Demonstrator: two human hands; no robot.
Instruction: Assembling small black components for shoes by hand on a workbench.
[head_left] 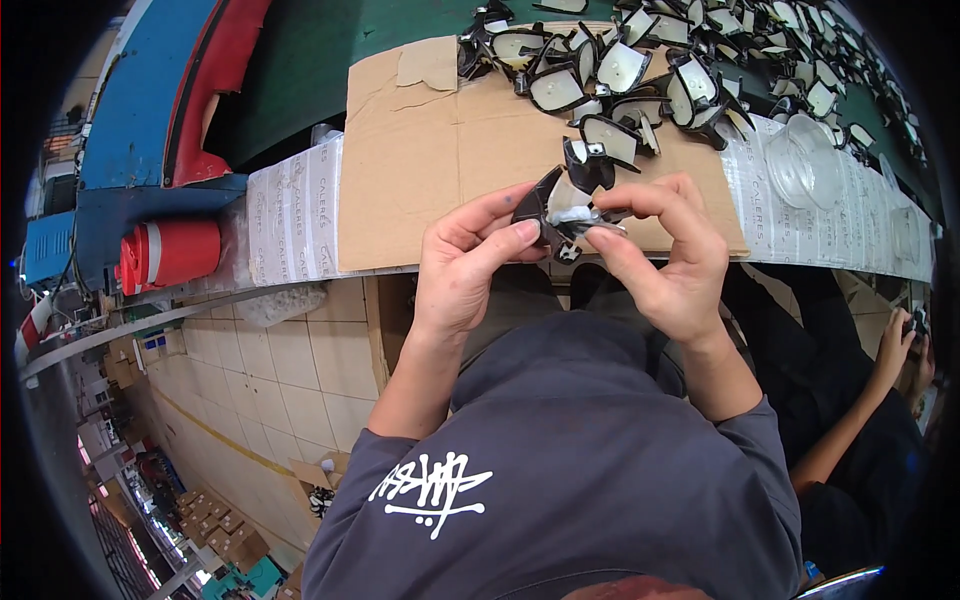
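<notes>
My left hand (468, 258) grips a glossy black shoe upper piece (532, 208) with a cream lining, thumb on the near side and fingers behind. Across from it, my right hand (668, 250) pinches a dark edge of the same piece between thumb and forefinger. A whitish patch shows on the lining between the hands; I cannot make out what it is. Just beyond the fingers lies another black piece (586, 160) on a sheet of brown cardboard (420, 170). Many similar black pieces with cream linings (622, 66) are heaped behind it.
The heap spreads over a green table surface (310, 60) toward the far right. A clear plastic tub (802, 165) stands on the white printed wrapping at right. To the left are a red canister (172, 252) and a blue metal frame (140, 100). Another person's hand (893, 345) is at far right.
</notes>
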